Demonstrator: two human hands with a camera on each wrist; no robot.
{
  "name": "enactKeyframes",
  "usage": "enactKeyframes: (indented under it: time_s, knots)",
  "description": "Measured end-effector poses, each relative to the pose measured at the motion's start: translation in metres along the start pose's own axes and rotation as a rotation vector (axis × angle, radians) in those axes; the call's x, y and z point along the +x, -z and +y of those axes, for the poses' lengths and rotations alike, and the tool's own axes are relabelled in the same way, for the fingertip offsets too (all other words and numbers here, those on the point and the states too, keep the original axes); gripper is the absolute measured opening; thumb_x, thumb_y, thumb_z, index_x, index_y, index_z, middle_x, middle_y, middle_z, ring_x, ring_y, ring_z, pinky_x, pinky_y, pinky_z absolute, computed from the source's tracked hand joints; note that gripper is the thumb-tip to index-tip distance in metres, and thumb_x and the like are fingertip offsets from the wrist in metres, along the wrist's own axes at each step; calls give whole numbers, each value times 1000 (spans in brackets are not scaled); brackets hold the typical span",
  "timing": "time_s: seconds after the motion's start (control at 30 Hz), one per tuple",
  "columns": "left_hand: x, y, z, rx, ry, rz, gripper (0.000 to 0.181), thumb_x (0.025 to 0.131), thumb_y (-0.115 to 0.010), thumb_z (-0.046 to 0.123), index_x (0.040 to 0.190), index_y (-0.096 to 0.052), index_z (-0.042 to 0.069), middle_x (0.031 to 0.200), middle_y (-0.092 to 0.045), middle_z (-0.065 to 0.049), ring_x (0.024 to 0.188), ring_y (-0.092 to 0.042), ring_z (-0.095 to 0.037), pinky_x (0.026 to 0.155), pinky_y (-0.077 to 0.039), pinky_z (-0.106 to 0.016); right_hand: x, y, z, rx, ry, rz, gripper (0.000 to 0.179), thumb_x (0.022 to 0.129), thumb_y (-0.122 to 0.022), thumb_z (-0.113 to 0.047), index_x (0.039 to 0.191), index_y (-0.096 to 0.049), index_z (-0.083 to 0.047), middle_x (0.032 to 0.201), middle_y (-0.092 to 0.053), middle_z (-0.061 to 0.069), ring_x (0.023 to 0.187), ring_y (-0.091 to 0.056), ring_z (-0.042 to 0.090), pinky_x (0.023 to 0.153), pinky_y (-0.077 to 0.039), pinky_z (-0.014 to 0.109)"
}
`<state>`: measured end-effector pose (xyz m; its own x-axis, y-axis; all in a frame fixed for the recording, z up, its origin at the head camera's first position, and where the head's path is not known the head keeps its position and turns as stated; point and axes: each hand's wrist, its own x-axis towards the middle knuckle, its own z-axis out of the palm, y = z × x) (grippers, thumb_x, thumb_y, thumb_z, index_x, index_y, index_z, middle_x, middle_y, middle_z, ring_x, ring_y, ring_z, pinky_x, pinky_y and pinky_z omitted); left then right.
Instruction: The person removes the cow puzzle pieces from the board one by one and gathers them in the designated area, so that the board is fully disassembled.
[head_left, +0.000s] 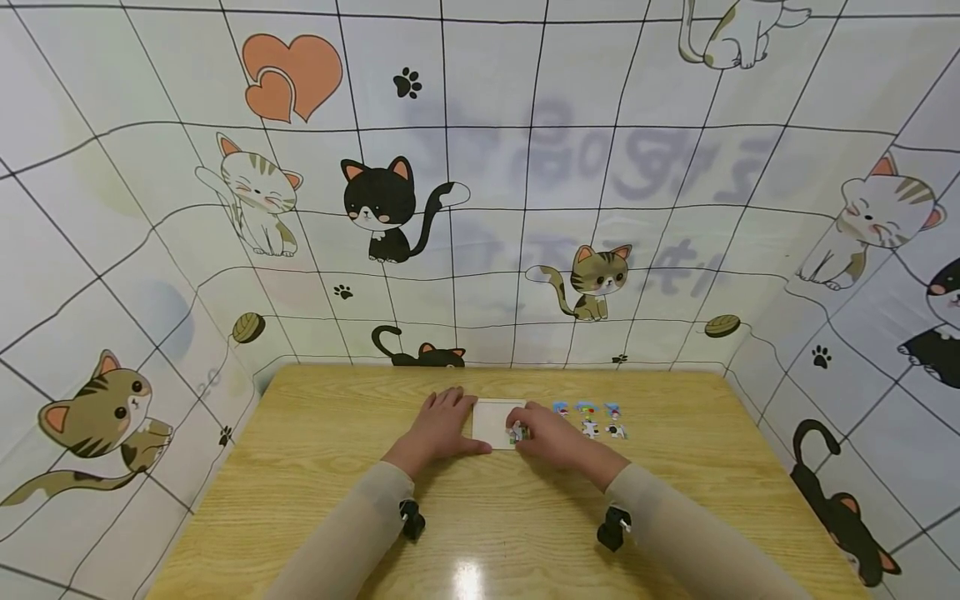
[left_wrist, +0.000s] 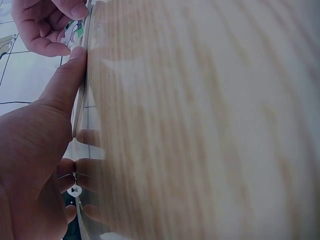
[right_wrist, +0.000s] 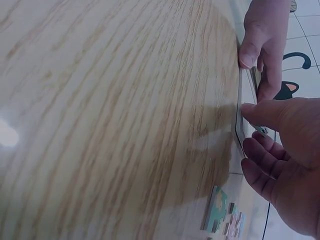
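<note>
A pale, shallow puzzle tray [head_left: 490, 421] lies flat near the back of the table. At its left side my left hand [head_left: 441, 427] rests with spread fingers, the thumb along the near edge. In the left wrist view that thumb [left_wrist: 65, 80] lies straight against the rim. My right hand [head_left: 553, 435] pinches a colourful puzzle piece [head_left: 517, 432] at the tray's right part. The piece [right_wrist: 261, 130] shows between thumb and fingers in the right wrist view, partly hidden by them. Whether it touches the tray floor I cannot tell.
Several loose puzzle pieces [head_left: 588, 409] lie in two rows on the wooden table [head_left: 337, 450], right of the tray. Some pieces [right_wrist: 218, 210] also show low in the right wrist view. A cat-print cloth [head_left: 487, 167] hangs behind the table and along both sides.
</note>
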<state>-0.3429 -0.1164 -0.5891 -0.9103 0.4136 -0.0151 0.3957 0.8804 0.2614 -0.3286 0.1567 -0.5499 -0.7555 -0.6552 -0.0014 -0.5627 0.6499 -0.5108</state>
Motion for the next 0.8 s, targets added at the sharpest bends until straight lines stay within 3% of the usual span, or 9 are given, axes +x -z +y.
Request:
enactKeyframes:
  time_s: [0.27,0.8]
  knots:
    - [0,0,-1,-3,-1,-2,109,87,-73,86,169,-45,20,174,-39,-16,163,-32,-37,131,-24,-65,3,1,6,8,32,2,29,100,-79,-3,128,-77,-6,108,-62,9,80,-54,14,75,-51,35]
    - [-1,0,0,-7,11,-3,109,86,-74,86,169,-44,21,175,-38,-16,164,-31,-36,132,-22,-65,3,-5,14,-62,19,30,26,103,-75,-9,129,-77,-12,108,-59,1,75,-51,11,71,-47,33]
